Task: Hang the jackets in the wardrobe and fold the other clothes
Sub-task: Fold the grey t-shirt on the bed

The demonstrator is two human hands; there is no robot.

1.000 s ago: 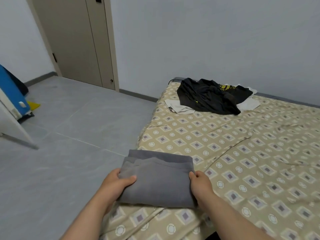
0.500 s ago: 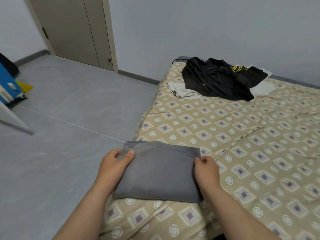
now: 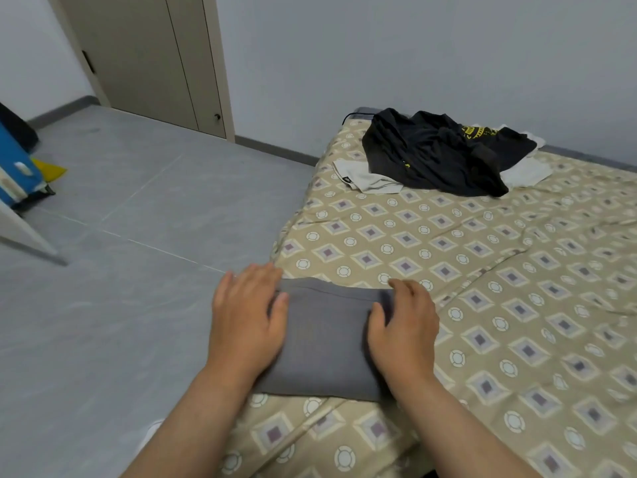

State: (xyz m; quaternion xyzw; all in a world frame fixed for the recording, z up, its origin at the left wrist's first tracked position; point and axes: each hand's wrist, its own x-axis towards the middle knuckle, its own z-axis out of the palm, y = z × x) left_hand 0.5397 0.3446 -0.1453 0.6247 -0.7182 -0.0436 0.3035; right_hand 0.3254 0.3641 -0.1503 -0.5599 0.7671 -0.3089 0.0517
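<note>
A folded grey garment [image 3: 325,343] lies near the left edge of the bed [image 3: 482,288]. My left hand [image 3: 246,315] rests flat on its left side with fingers straight. My right hand [image 3: 403,326] lies flat on its right side, fingers spread over the cloth. At the far end of the bed a black garment with yellow print [image 3: 437,151] is crumpled on top of a light grey garment [image 3: 365,177] and a white one [image 3: 524,172].
The bed has a beige patterned sheet. Grey tiled floor [image 3: 120,270] lies to the left. A beige door [image 3: 155,56] stands at the far wall. A blue object [image 3: 15,167] and a white panel edge [image 3: 24,232] are at the far left.
Both hands let go of the garment's sides and now lie flat on top of it. The garment looks narrower and squarer. The view has shifted slightly.
</note>
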